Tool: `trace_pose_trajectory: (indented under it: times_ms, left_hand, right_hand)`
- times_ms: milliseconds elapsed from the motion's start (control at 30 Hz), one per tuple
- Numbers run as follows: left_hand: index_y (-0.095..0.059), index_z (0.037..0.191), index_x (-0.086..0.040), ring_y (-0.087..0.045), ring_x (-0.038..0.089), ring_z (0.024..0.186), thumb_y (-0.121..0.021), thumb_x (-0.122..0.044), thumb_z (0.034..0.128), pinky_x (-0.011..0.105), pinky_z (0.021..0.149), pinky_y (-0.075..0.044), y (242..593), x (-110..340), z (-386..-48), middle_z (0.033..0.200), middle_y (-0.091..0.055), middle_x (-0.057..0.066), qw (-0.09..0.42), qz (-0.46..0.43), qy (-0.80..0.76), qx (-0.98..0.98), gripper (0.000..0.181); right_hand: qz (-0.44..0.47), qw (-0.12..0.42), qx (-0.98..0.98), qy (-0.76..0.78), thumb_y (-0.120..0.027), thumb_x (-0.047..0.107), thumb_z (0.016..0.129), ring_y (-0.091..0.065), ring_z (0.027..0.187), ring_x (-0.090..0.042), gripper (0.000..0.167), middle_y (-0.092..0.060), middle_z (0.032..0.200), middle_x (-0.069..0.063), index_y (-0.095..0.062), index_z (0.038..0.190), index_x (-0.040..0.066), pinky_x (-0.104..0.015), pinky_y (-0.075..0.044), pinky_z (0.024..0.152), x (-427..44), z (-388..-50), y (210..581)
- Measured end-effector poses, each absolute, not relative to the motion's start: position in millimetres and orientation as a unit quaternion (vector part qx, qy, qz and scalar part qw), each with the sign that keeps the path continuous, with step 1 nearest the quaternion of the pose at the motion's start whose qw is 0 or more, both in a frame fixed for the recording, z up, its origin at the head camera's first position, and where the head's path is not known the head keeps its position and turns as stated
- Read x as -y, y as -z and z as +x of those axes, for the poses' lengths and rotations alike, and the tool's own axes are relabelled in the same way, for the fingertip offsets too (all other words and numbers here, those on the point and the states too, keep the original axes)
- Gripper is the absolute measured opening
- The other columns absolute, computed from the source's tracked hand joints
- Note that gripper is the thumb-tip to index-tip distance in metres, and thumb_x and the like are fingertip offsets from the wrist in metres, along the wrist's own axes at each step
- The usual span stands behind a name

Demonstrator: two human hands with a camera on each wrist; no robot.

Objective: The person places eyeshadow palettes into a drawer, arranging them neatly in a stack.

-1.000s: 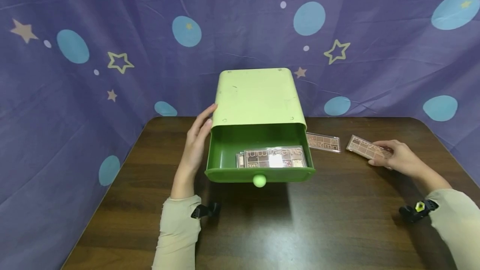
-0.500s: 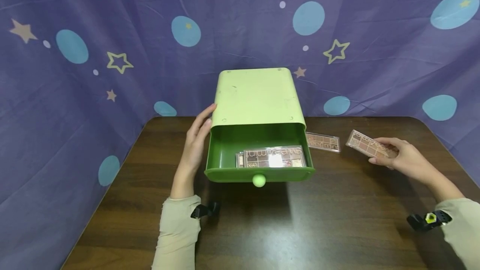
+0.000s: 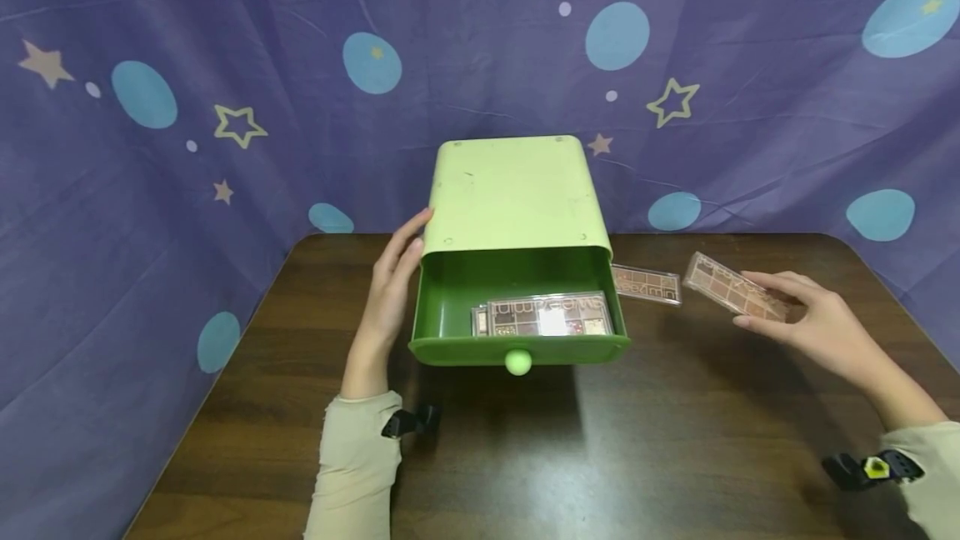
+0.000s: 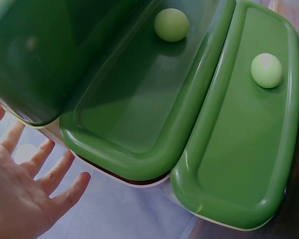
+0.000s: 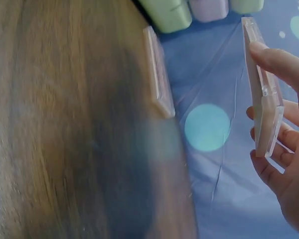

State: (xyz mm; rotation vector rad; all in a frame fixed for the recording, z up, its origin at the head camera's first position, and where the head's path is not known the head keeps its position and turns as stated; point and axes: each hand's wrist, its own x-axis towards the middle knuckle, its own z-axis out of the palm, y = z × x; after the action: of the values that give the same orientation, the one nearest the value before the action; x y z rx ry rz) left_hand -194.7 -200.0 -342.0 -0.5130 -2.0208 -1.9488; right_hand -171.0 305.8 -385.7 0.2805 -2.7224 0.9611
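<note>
Your right hand has the flat rectangular eyeshadow palette with a clear plastic lid and brown-pink pans, pinched between thumb and fingers at its near end. Palette's held above the table, tilted, far end pointing up-left toward the cabinet; right wrist view confirms thumb on one face, fingers on the other. Just left of it, a second clear-lidded brown palette lies flat on the dark brown wood-grain table, partly hidden by the cabinet. That's the pale-green, round-cornered box cabinet, with its dark-green top drawer pulled out, light-green ball knob on the front. Inside you've got a clear-lidded multi-pan palette against the drawer's front and right (glare hides part of its lid), with the end of another small clear case poking out on its left. Your left hand is spread, fingers apart, fingertips at the cabinet's left side; no object in its grasp. Left wrist view shows two more green drawer fronts, each with a ball knob. Behind everything: purple-blue fabric backdrop printed with stars and light-blue ovals.
</note>
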Motion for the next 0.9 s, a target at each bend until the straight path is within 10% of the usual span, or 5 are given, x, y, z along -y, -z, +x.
trace_pose_trajectory:
  times_ms: [467,900]
  left_hand:
    - [-0.046,0.146,-0.003,-0.037,0.015,0.139,-0.042,-0.017,0.1048,0.037,0.113,-0.029,343,199,-196,0.150,-0.045,0.006,0.151,-0.182,0.673,0.701,0.044]
    - [-0.047,0.146,-0.003,-0.036,0.016,0.140,-0.042,-0.018,0.1049,0.038,0.114,-0.028,342,200,-196,0.151,-0.044,0.005,0.149,-0.181,0.671,0.703,0.044]
  right_hand:
    - [0.177,0.188,0.891,-0.374,-0.089,0.002,0.069,-0.050,0.103,-0.001,0.059,-0.062,0.112,0.015,-0.071,0.124,0.014,-0.008,-0.030,0.083,-279,-150,366]
    - [0.294,0.244,0.835,-0.395,-0.082,-0.018,0.056,-0.056,0.107,-0.007,0.059,-0.069,0.111,-0.011,-0.072,0.112,-0.003,-0.015,-0.037,0.095,-242,-140,332]
